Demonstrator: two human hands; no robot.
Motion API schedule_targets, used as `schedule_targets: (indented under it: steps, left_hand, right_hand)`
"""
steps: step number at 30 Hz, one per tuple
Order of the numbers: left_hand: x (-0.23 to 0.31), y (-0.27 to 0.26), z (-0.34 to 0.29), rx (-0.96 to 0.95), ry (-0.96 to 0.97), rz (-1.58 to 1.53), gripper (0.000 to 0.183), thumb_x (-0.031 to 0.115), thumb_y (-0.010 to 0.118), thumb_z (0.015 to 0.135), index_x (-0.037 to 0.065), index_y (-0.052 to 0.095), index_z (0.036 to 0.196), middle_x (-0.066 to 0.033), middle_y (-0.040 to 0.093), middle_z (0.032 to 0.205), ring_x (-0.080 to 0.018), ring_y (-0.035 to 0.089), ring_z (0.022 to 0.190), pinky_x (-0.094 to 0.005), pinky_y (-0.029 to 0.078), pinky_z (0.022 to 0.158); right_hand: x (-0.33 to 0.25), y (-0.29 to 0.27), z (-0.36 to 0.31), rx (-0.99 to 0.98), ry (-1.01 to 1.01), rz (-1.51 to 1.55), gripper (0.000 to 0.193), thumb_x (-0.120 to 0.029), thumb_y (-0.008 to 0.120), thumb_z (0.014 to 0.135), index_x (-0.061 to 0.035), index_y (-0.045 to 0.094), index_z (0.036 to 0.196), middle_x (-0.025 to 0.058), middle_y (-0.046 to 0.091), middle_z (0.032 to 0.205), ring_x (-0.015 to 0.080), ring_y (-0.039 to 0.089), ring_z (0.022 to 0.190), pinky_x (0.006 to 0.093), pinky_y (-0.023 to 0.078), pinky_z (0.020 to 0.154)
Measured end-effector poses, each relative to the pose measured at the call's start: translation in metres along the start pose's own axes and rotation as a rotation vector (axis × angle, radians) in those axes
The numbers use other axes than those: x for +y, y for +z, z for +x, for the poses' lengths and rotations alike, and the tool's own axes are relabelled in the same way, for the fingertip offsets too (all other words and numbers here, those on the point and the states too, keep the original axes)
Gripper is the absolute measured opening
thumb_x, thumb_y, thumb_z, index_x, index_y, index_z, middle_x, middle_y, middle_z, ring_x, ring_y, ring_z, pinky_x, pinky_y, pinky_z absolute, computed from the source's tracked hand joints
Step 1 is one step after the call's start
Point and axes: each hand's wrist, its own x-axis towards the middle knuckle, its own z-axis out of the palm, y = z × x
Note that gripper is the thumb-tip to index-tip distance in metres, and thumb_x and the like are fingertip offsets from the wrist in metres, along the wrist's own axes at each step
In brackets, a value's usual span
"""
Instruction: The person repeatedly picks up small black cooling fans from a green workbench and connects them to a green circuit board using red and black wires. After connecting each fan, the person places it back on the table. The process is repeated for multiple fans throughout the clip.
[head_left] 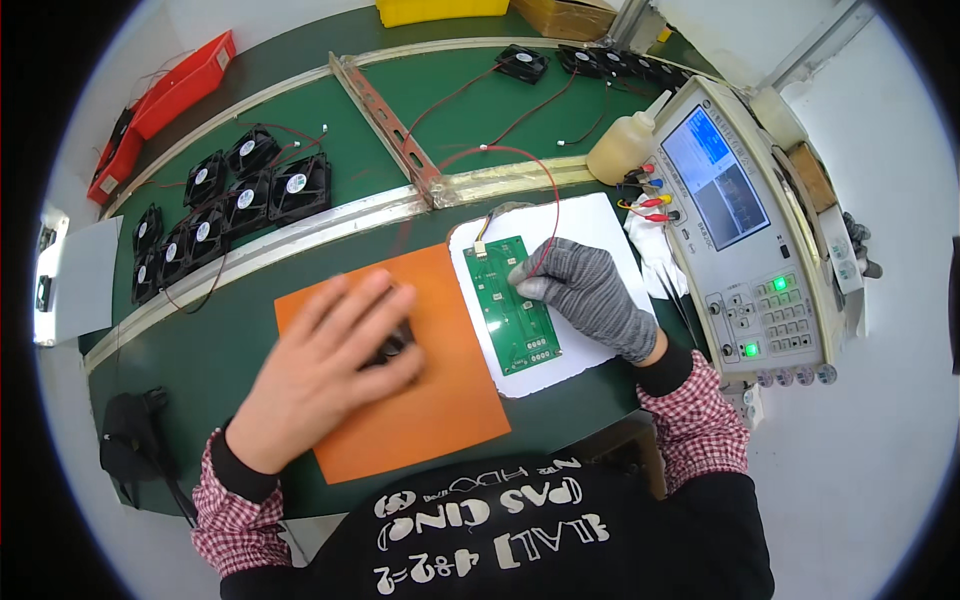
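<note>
My bare left hand [335, 370], smeared by motion, curves over a small black fan [392, 347] on the orange mat [440, 405]. Most of that fan is hidden under the fingers. In a grey glove, my right hand [590, 290] pinches the end of a thin red wire [555, 195] over a green circuit board [515, 320]. The wire's tip is hidden by the fingertips. The board lies on a white pad [590, 370], with a white connector [480, 249] and a short cable at its upper left corner.
At right stands a tester [715, 190] with a lit screen, clip leads and a bottle [622, 145] beside it. Several black fans [245, 200] sit at left; more fans [522, 64] lie at the back. A metal rail [385, 125] divides the green bench. Tweezers [685, 315] rest near the tester.
</note>
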Motion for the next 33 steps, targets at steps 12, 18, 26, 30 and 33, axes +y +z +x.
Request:
schedule_targets:
  steps: [12,18,26,30,33]
  left_hand:
    - [0.023,0.029,-0.001,0.017,-0.389,-0.463,0.098,0.032,0.090,0.057,-0.001,0.046,0.138,-0.0169,0.054,0.123,-0.0383,0.048,0.116,-0.0467,0.038,0.098]
    - [0.039,-0.018,-0.021,0.446,-0.062,-0.149,0.078,0.050,0.081,0.070,0.000,0.057,0.124,-0.0180,0.058,0.123,-0.0348,0.058,0.104,-0.0460,0.045,0.083]
    - [0.070,-0.058,-0.026,0.225,-0.682,-0.956,0.065,0.050,0.068,0.084,-0.004,0.054,0.116,-0.0235,0.061,0.104,-0.0345,0.063,0.084,-0.0432,0.050,0.081]
    - [0.038,-0.018,-0.054,-0.274,0.021,-2.742,0.111,0.084,0.045,0.079,-0.015,0.046,0.131,-0.0409,0.058,0.107,-0.0535,0.062,0.099,-0.0601,0.051,0.082]
    - [0.038,0.005,-0.048,-0.287,0.185,-2.927,0.111,0.086,0.044,0.078,-0.012,0.049,0.130,-0.0399,0.060,0.103,-0.0521,0.064,0.092,-0.0579,0.053,0.080]
  right_hand:
    - [0.018,0.010,-0.001,0.049,-0.209,-0.172,0.015,-0.008,0.074,0.077,-0.0062,0.071,0.091,0.0097,0.064,0.099,0.0280,0.062,0.096,0.0382,0.051,0.086]
    - [0.012,0.006,-0.002,0.029,-0.134,-0.158,0.015,-0.009,0.076,0.075,-0.0066,0.071,0.090,0.0082,0.062,0.094,0.0260,0.061,0.093,0.0364,0.051,0.085]
    - [0.015,0.002,-0.006,0.043,-0.184,-0.152,0.015,-0.012,0.077,0.077,-0.0079,0.074,0.091,0.0074,0.062,0.093,0.0242,0.063,0.089,0.0347,0.052,0.081]
    - [0.011,0.011,0.000,0.033,-0.278,-0.197,0.014,-0.012,0.077,0.077,-0.0073,0.074,0.090,0.0075,0.062,0.091,0.0245,0.062,0.087,0.0348,0.052,0.080]
    - [0.011,0.010,-0.002,0.034,-0.285,-0.194,0.014,-0.012,0.077,0.077,-0.0075,0.074,0.090,0.0075,0.063,0.090,0.0247,0.062,0.087,0.0351,0.052,0.079]
